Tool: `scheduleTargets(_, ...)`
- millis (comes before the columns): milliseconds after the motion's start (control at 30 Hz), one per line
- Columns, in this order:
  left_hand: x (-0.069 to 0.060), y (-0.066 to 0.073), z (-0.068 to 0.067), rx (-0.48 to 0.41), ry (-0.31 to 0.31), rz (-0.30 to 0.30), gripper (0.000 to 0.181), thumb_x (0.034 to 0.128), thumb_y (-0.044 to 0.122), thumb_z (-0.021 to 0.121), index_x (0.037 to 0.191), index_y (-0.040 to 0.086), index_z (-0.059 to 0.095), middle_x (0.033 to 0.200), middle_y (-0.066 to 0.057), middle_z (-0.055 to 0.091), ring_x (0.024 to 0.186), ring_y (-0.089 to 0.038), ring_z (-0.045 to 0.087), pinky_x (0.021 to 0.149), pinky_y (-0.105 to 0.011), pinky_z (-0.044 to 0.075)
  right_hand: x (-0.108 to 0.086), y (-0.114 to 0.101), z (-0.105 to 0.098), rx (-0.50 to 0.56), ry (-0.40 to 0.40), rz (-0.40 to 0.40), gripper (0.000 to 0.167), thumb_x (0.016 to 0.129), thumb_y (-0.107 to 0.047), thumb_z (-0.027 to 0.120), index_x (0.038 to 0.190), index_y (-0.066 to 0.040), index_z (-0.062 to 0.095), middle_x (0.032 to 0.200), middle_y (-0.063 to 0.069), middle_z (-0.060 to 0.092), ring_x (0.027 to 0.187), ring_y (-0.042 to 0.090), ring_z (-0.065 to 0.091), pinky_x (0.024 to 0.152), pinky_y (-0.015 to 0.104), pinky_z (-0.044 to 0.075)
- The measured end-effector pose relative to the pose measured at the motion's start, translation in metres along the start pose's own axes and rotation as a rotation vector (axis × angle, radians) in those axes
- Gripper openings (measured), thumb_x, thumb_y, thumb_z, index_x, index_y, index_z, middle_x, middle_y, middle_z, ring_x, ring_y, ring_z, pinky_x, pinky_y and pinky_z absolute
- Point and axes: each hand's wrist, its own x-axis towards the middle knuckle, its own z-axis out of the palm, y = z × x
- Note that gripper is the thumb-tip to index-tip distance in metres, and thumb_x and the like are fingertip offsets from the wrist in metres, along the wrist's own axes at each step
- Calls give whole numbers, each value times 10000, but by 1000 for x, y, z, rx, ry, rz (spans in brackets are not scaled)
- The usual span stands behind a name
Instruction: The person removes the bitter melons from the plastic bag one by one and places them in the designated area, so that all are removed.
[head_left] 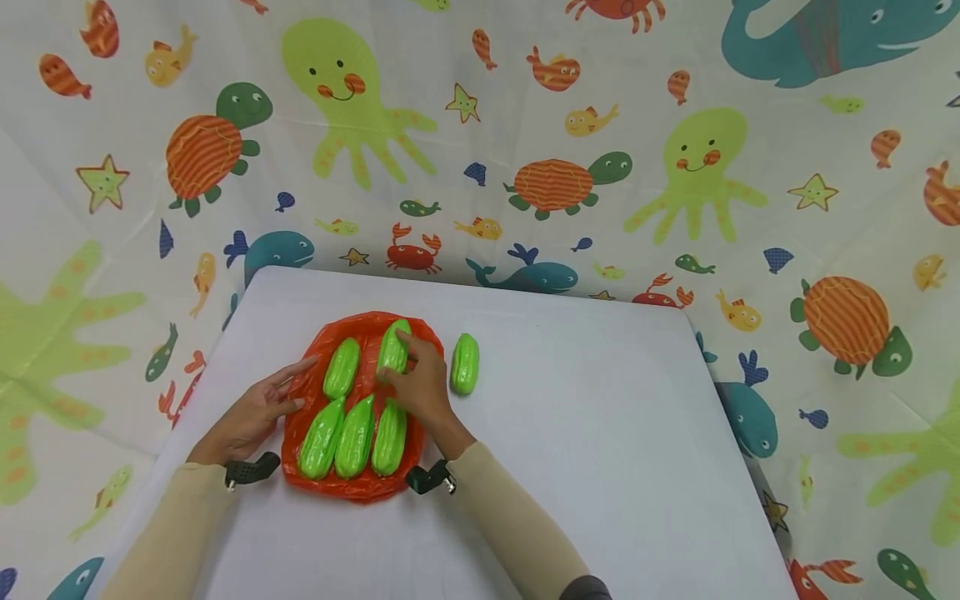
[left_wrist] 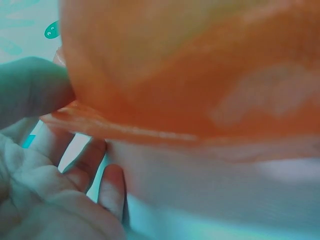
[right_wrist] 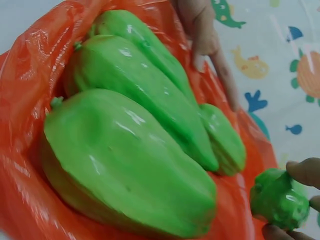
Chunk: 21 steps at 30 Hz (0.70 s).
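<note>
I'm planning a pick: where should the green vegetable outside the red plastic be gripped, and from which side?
Grip the loose vegetable across its middle, probably from above: it lies flat, long and narrow, apart from the red plastic.

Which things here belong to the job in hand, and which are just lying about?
Job in hand:
held green vegetable, in the right hand
red plastic, edge in the left hand
four green vegetables on it
loose green vegetable, probably

Apparently just there:
sea-animal cloth
white table
</note>
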Motion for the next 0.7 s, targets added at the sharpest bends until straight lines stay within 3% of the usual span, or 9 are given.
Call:
scheduleTargets(300, 0, 0, -1, -10, 2, -10, 724, 1105, 127, 564, 1717, 272, 206, 1738, -217, 153, 1312, 74, 502, 996, -229, 590, -2, -7, -27, 23, 44, -12, 700, 936, -145, 824, 1564, -277, 545, 1535, 47, 541, 1353, 245, 615, 1025, 377, 609)
scheduleTargets(700, 1, -2, 0, -11, -2, 5, 719, 1109, 115, 551, 1718, 268, 200, 1737, -221, 156, 1292, 98, 539, 977, -263, 610, -4, 4, -65, -7, 132, 32, 703, 925, -188, 843, 1539, -375, 556, 1528, 59, 547, 1334, 274, 627, 1017, 393, 611)
